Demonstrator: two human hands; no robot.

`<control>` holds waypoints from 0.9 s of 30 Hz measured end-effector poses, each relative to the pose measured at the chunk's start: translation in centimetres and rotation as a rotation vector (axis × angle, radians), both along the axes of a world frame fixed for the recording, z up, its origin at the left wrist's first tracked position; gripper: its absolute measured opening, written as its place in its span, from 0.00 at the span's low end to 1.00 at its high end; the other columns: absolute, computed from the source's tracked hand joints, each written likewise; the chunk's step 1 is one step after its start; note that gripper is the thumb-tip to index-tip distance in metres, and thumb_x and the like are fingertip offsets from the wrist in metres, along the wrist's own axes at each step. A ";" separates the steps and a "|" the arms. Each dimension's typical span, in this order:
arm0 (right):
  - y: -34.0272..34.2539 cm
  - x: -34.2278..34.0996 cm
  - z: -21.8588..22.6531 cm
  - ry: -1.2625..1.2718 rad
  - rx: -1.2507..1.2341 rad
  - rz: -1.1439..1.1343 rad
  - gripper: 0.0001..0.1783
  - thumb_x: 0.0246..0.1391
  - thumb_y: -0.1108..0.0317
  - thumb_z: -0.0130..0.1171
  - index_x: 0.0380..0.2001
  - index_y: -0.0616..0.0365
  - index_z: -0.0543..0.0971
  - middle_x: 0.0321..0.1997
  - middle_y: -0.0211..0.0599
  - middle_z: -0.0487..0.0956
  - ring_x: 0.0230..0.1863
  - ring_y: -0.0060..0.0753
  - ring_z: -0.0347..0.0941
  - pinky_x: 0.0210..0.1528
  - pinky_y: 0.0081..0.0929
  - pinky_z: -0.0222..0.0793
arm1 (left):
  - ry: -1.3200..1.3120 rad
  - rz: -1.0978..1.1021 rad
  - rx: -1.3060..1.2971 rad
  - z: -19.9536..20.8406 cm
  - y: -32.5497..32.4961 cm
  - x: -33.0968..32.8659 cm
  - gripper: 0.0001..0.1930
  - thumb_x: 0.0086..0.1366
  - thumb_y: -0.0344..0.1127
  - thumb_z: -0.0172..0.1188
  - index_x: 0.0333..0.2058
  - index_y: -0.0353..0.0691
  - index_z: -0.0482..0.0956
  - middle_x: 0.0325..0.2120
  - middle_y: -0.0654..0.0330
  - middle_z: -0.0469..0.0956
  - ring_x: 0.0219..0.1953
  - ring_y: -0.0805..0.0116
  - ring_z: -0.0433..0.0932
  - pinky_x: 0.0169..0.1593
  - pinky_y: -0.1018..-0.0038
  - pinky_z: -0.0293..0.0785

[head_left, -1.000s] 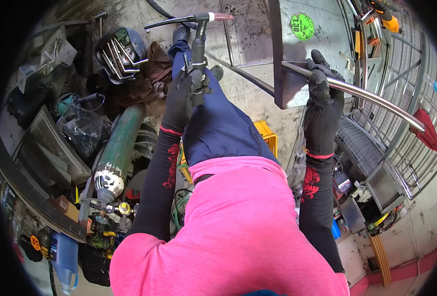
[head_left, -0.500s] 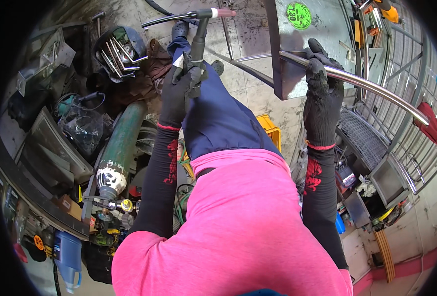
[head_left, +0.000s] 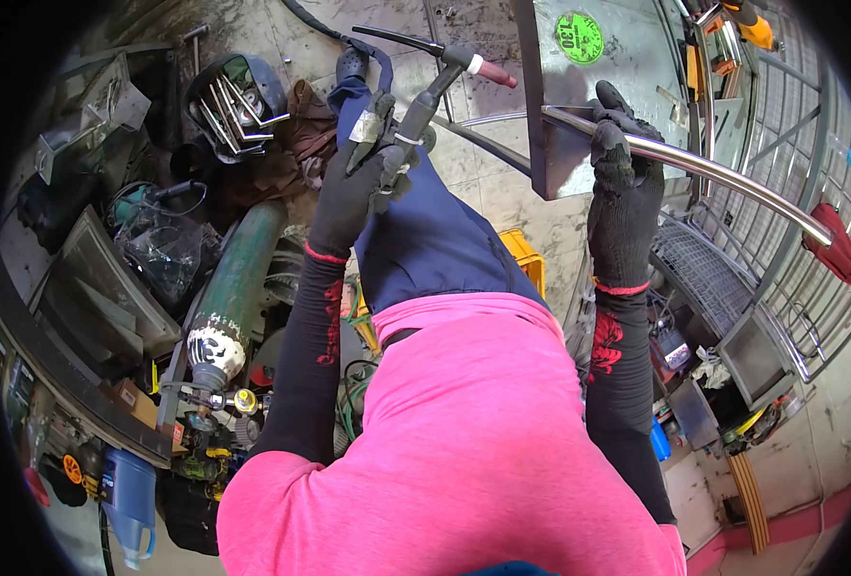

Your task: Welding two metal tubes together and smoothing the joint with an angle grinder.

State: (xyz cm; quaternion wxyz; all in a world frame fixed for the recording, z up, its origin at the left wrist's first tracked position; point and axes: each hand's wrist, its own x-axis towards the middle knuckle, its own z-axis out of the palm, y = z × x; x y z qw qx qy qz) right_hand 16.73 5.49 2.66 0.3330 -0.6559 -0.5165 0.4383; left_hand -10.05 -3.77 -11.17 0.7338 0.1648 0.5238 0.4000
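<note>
In a black glove, my left hand [head_left: 360, 178] is closed round the handle of a TIG welding torch [head_left: 432, 99]. The torch's pink cup points right, toward the metal table, and its thin black back cap sticks out to the left. A dark cable runs up and away behind it. My right hand [head_left: 627, 187], gloved too, grips a long shiny curved metal tube [head_left: 733, 173] between thumb and fingers. One end of that tube lies over the edge of the metal table [head_left: 627, 82]; the other reaches far right, by a red cloth [head_left: 834, 248].
A green gas cylinder [head_left: 243, 269] with a regulator lies at my left. Beyond it stands a bucket of bent metal tubes [head_left: 238, 106]. A yellow crate [head_left: 523, 259] sits under the work area. Metal racks [head_left: 781, 163] line the right side, and a blue jug [head_left: 130, 499] stands at lower left.
My left hand has turned the torch, so its cup has swung right and down, closer to the metal table. The right hand and the tube have hardly moved.
</note>
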 end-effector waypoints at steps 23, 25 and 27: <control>-0.2 0.9 -0.2 -0.106 0.043 0.063 0.20 0.76 0.59 0.58 0.59 0.65 0.82 0.62 0.38 0.84 0.56 0.26 0.78 0.63 0.26 0.70 | 0.003 -0.102 0.049 0.0 0.0 0.3 0.16 0.78 0.42 0.56 0.49 0.34 0.83 0.33 0.58 0.85 0.27 0.74 0.81 0.31 0.76 0.75; -0.2 0.8 -0.2 -0.040 0.006 0.015 0.20 0.76 0.60 0.58 0.58 0.65 0.82 0.62 0.38 0.84 0.56 0.26 0.78 0.64 0.26 0.70 | -0.005 -0.073 0.064 -0.3 -0.1 0.5 0.16 0.79 0.41 0.55 0.50 0.34 0.83 0.34 0.58 0.85 0.27 0.74 0.81 0.31 0.76 0.75; -0.2 0.5 -0.1 -0.046 0.010 0.015 0.19 0.76 0.60 0.58 0.58 0.64 0.82 0.62 0.38 0.84 0.57 0.26 0.78 0.65 0.26 0.70 | 0.010 -0.074 0.066 -0.5 -0.2 0.5 0.15 0.79 0.40 0.55 0.50 0.34 0.82 0.35 0.58 0.85 0.27 0.74 0.81 0.31 0.76 0.75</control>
